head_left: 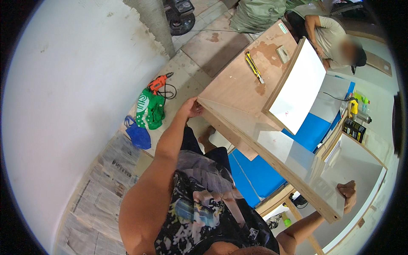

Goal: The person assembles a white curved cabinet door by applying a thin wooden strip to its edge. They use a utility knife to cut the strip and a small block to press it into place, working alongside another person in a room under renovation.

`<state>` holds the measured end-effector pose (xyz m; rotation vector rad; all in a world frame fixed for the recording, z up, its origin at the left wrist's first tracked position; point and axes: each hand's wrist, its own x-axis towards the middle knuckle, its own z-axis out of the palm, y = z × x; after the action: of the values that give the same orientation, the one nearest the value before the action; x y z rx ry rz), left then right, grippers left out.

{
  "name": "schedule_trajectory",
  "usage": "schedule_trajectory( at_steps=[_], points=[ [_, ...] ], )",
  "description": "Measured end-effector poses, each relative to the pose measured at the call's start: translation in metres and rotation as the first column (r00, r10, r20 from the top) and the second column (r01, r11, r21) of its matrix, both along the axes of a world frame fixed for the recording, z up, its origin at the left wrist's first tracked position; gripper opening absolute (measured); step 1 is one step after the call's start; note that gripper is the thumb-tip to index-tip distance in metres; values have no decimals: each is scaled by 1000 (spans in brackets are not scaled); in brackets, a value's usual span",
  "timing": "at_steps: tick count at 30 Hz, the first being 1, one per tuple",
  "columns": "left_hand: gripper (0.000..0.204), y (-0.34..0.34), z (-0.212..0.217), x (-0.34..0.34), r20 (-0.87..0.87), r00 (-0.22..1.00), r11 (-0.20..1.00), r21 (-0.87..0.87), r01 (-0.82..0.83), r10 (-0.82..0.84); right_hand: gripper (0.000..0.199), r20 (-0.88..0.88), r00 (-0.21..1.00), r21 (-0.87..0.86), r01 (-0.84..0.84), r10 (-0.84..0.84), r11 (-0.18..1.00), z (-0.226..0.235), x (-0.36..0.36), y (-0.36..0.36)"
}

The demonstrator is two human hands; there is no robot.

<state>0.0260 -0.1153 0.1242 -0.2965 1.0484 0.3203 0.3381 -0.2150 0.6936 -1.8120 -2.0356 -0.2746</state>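
Note:
A long wooden panel (272, 158) with a glossy white face and raw plywood edges runs slantwise in front of me. My left hand (193, 107) is closed round its left end, beside a corner of the plywood worktop (231, 80). At the panel's other end, my right hand (348, 195) grips the edge with bent fingers; part of that hand is hidden. Past the long panel, a smaller white-faced board (299, 87) rests tilted on the worktop. A yellow and black utility knife (254, 68) and a small pale block (282, 54) lie near it.
Another person (333, 40) bends at the worktop's far right. A white box-like cabinet (357, 165) stands right, beside blue sheeting (255, 174). On the floor at left are an orange drill (160, 83), a green bag (149, 109) and a blue bag (138, 135), near a white wall (76, 85).

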Motion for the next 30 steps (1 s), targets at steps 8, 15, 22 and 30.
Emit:
schedule_trajectory(
  at_steps=[8, 15, 22, 30],
  points=[
    [22, 2, 6, 3, -485, 873, 820, 483, 309, -44, 26, -48, 981, 92, 191, -188, 977, -3, -3, -1],
    [27, 4, 17, 17, -708, 699, 533, 631, 563, 99, 37, -174, 977, 121, 143, -121, 982, -1, 32, -31],
    [26, 6, 39, 24, -888, 383, 153, 428, 891, 255, 62, -167, 979, 145, 140, -115, 979, -7, 47, -32],
    [25, 24, -21, 20, -675, 736, 606, 567, 558, -45, 51, -96, 987, 110, 136, -126, 985, 5, 41, -31]
  ],
)
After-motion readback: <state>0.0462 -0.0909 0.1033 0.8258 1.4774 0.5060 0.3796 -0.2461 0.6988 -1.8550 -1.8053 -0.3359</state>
